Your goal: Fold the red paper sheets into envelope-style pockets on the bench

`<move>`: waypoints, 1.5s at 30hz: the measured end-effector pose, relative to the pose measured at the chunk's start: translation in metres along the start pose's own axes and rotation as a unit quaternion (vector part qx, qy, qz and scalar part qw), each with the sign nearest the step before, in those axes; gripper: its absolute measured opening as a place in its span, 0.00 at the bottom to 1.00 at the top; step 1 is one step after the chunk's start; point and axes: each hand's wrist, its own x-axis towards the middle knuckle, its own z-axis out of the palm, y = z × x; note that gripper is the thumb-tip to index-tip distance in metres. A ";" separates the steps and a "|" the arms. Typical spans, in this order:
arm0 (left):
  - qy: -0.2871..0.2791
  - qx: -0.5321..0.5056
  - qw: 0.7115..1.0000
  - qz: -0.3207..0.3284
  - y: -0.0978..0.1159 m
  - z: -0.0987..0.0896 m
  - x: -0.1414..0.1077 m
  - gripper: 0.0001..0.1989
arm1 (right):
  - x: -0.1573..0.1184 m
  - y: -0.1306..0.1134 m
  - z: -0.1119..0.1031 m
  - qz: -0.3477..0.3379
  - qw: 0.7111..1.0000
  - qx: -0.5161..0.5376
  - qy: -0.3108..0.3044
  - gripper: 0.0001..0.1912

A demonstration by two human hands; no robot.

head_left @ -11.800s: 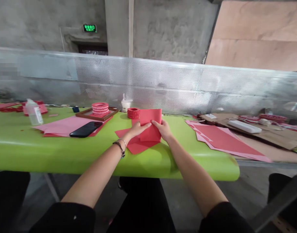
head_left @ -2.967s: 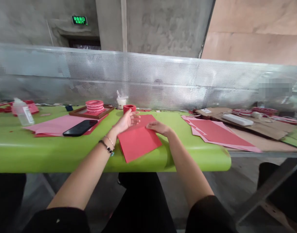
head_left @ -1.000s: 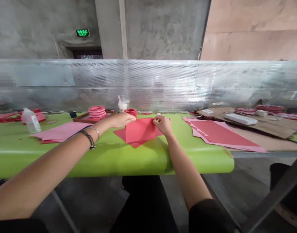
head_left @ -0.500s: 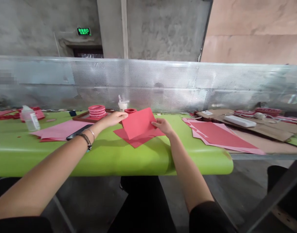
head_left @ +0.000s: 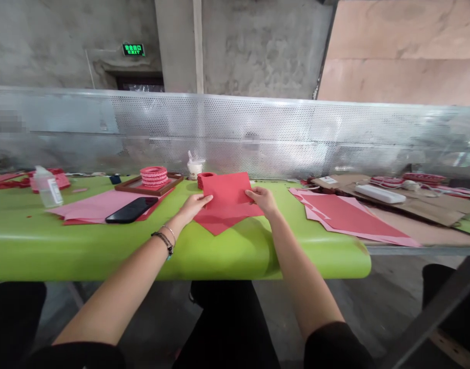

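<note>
red sheet tilted up, both hands gripping

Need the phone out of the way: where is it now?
In the head view the phone lies left of the left hand, on pink paper, in front of the tray.

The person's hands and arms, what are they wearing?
Both forearms are bare, with short black sleeves ending near the elbows. The left hand has a dark beaded bracelet and a thin pale bangle at the wrist. The right hand wears nothing visible: no glove, ring or watch.
</note>
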 end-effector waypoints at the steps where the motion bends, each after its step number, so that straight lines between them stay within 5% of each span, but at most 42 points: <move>1: 0.005 0.002 1.000 0.002 0.001 -0.001 0.000 0.20 | 0.000 0.000 0.000 0.002 1.000 -0.001 0.001 0.14; 15: 0.105 0.006 0.994 0.038 0.012 -0.001 -0.007 0.24 | -0.002 -0.002 0.001 0.000 1.000 0.001 -0.003 0.18; 23: 0.034 -0.047 0.998 0.003 0.009 -0.002 -0.001 0.13 | 0.005 0.003 -0.007 -0.024 0.987 0.157 0.037 0.17; 27: -0.028 -0.025 0.999 -0.014 0.008 0.001 -0.005 0.12 | 0.004 0.001 -0.011 -0.011 0.968 0.252 -0.009 0.16; 32: -0.080 -0.008 0.997 0.007 0.013 0.004 -0.016 0.28 | -0.001 0.002 -0.007 0.001 0.952 0.292 -0.097 0.09; 37: -0.074 -0.015 0.997 0.021 0.013 0.007 -0.016 0.22 | -0.002 -0.001 -0.004 -0.043 0.942 0.307 -0.125 0.13; 39: -0.059 -0.017 0.998 0.020 0.011 0.008 -0.013 0.20 | -0.004 -0.003 0.001 -0.122 0.952 0.255 -0.115 0.18; 41: -0.048 -0.018 0.998 0.021 0.010 0.008 -0.011 0.18 | -0.007 -0.004 0.011 -0.246 0.961 0.083 -0.092 0.22; 45: -0.034 0.010 0.999 0.014 0.010 0.006 -0.010 0.08 | -0.016 -0.008 0.035 -0.418 0.854 -0.307 -0.038 0.25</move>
